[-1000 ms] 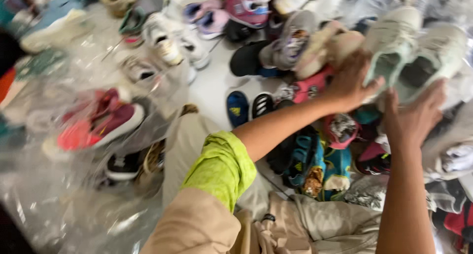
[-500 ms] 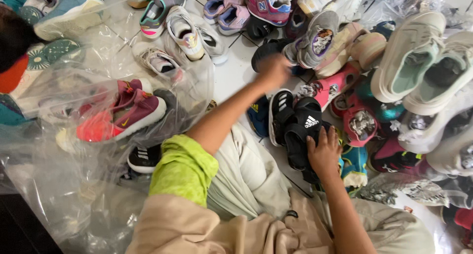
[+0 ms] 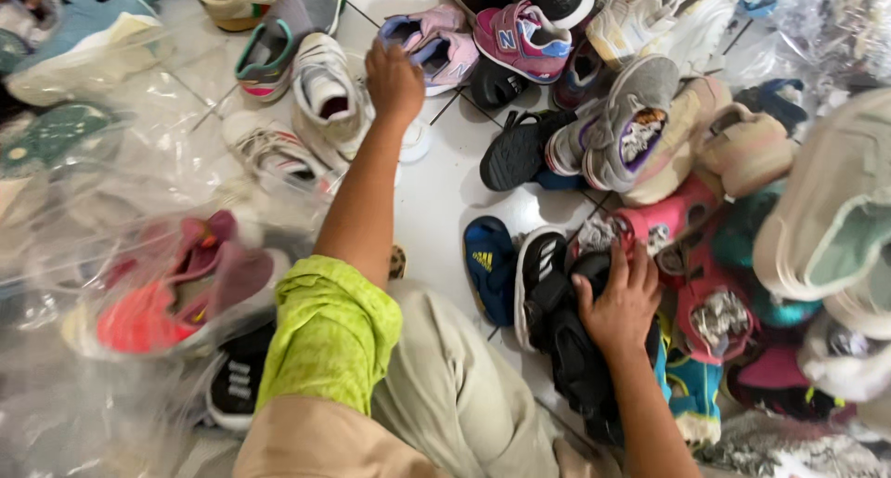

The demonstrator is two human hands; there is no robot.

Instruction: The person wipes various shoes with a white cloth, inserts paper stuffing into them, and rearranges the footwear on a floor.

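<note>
1. The left hand (image 3: 393,77) reaches far out over the floor (image 3: 436,176); its fingers (image 3: 382,53) curl down onto a small pink and lilac shoe (image 3: 434,46), but whether they grip it cannot be told.
2. Just left of those fingers stands a white sneaker (image 3: 325,93); to their right, beyond the pink and lilac shoe, lies a pink toddler sneaker (image 3: 522,40).
3. The right hand (image 3: 620,302) rests on a black sandal (image 3: 557,316), fingers (image 3: 639,264) spread and pressed flat on its strap, not closed around it.
4. Left of these fingers lies a blue sandal (image 3: 489,264); above them sits a grey sneaker (image 3: 624,125).
5. Clear plastic bags (image 3: 111,255) hold a red sneaker (image 3: 176,297) well left of both hands.
</note>
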